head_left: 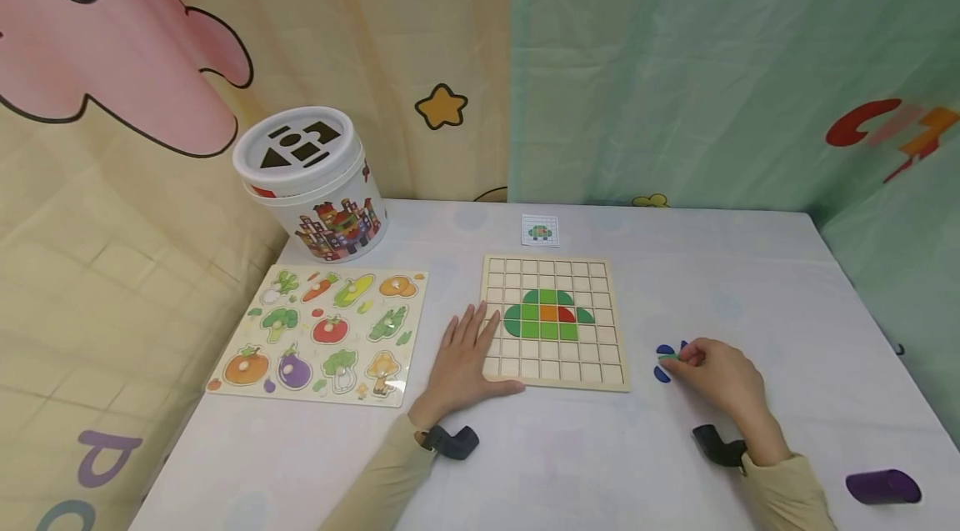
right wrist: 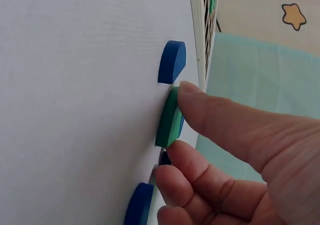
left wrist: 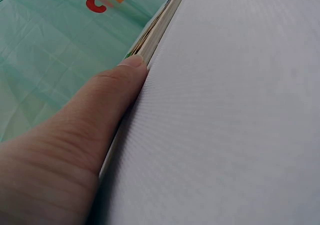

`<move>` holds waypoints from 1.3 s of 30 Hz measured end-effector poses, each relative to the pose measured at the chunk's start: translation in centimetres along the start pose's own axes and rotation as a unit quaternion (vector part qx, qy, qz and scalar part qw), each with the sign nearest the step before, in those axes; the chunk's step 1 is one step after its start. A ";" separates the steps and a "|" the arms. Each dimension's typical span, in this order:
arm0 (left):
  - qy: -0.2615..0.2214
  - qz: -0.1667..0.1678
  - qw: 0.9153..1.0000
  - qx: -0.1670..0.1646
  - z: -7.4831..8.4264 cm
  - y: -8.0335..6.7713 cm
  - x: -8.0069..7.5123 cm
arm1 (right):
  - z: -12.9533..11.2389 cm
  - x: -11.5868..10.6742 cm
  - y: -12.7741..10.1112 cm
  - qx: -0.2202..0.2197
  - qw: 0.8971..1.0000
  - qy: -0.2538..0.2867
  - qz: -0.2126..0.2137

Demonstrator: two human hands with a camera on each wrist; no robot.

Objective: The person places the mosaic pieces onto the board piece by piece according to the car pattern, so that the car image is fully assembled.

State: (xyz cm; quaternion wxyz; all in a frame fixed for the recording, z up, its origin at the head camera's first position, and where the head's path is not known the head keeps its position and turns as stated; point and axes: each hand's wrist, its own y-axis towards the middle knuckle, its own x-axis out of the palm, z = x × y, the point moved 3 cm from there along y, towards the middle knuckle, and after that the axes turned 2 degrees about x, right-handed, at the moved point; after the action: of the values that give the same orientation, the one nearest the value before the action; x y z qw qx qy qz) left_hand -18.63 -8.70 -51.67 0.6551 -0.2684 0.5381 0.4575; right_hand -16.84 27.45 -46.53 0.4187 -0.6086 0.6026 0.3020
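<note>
A wooden grid board (head_left: 553, 321) lies mid-table, with green, orange and red pieces filling a shape in its middle. My left hand (head_left: 467, 360) lies flat with straight fingers on the board's near left corner; in the left wrist view the thumb (left wrist: 90, 120) lies along the board's edge (left wrist: 155, 32). To the board's right, my right hand (head_left: 712, 377) pinches a small green piece (head_left: 667, 358) (right wrist: 169, 119) between thumb and fingers, just on the white table. Blue curved pieces (head_left: 663, 350) (right wrist: 172, 61) lie around it, another (right wrist: 140, 204) nearer the wrist.
A vegetable peg puzzle (head_left: 322, 333) lies left of the board. A white shape-sorter bucket (head_left: 311, 181) stands at the back left. A small pattern card (head_left: 541, 230) lies behind the board. A purple cylinder (head_left: 883, 487) rests at the near right. Curtains hang behind the table.
</note>
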 end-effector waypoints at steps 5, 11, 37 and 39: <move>0.001 0.003 1.000 0.001 -0.1 0.0 0.1 | -0.4 0.1 0.1 -0.010 1.000 -0.007 0.012; -0.003 0.005 1.000 0.002 -0.1 0.0 0.0 | -0.6 0.3 0.0 -0.018 1.000 0.000 0.018; -0.008 0.006 1.000 0.003 0.0 -0.1 0.0 | -1.2 0.7 0.1 -0.086 0.991 0.048 0.091; -0.006 0.006 1.000 0.003 0.0 0.0 0.0 | -1.8 0.8 0.3 -0.105 0.988 0.052 0.098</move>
State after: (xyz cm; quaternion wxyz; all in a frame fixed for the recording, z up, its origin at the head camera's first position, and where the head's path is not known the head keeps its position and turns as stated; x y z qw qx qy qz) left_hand -18.60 -8.75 -51.66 0.6562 -0.2606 0.5369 0.4618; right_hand -17.36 25.50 -46.44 0.2890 -0.6025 0.6448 0.3712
